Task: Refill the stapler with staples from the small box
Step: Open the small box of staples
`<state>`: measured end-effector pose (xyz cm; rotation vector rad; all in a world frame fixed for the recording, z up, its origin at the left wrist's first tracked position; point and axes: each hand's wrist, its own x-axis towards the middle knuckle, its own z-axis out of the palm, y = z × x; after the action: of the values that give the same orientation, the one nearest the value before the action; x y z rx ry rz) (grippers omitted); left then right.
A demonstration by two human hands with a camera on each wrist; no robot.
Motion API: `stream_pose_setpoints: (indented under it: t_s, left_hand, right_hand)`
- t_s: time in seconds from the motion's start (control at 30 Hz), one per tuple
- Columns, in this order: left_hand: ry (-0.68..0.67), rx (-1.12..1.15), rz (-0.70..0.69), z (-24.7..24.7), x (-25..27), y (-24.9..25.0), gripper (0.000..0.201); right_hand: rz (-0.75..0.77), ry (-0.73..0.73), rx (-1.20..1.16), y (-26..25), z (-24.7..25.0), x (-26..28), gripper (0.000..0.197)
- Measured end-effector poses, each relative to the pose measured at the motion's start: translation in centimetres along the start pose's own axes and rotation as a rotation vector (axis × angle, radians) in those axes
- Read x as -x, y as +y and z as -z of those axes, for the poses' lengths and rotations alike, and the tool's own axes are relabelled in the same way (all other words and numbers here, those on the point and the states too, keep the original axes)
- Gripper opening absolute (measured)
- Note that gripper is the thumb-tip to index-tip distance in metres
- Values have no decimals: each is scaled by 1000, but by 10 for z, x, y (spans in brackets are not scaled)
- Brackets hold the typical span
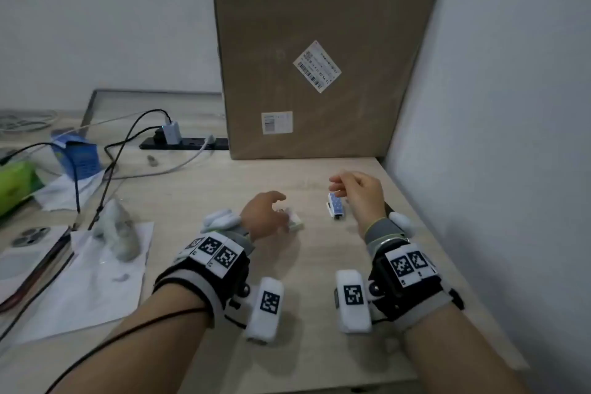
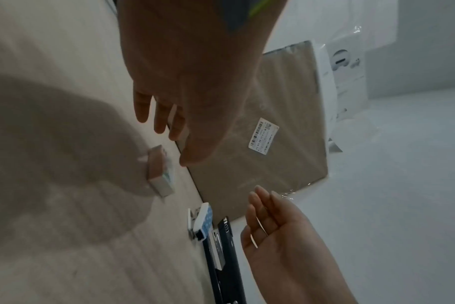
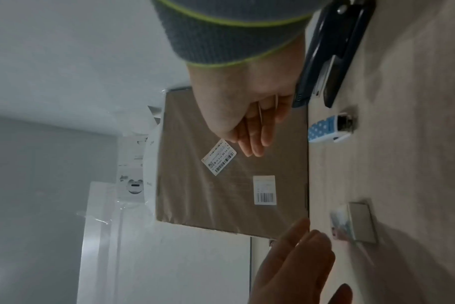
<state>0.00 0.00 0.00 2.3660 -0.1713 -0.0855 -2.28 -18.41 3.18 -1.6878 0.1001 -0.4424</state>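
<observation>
The small staple box lies on the wooden table, and my left hand hovers just over it with relaxed fingers, holding nothing. To its right lies a little blue polka-dot stapler. My right hand floats above that stapler, loosely open and empty. In the left wrist view the staple box sits below my left fingers, apart from them. A longer black stapler lies beside the blue one, under my right wrist.
A tall cardboard box stands against the back wall, and a wall runs close on the right. A power strip with cables, a blue carton, a phone and a white paper with a crumpled tissue occupy the left.
</observation>
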Motion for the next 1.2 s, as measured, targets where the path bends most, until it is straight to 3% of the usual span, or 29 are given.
stream_pose_setpoints:
  t_s: [0.1, 0.2, 0.5, 0.73, 0.87, 1.07, 1.2]
  left_hand:
    - [-44, 14, 0, -9, 0, -9, 70]
    - [-29, 4, -9, -17, -2, -17, 76]
    - [58, 142, -34, -20, 0, -22, 67]
    - [109, 597, -14, -25, 9, -10, 69]
    - [167, 626, -45, -27, 6, -10, 67]
    - [135, 690, -114, -38, 11, -3, 67]
    - [162, 661, -137, -40, 12, 2, 55]
  right_hand:
    - [-26, -2, -33, 9, -8, 3, 28]
    - [-33, -2, -66, 20, -11, 4, 29]
    - [-105, -50, -74, 32, -12, 2, 24]
    - [-111, -187, -50, 38, -15, 10, 13]
    - [-151, -212, -45, 42, -17, 14, 11]
    - [-221, -332, -148, 38, -22, 23, 22]
    - [-197, -289, -150, 40, -19, 23, 16]
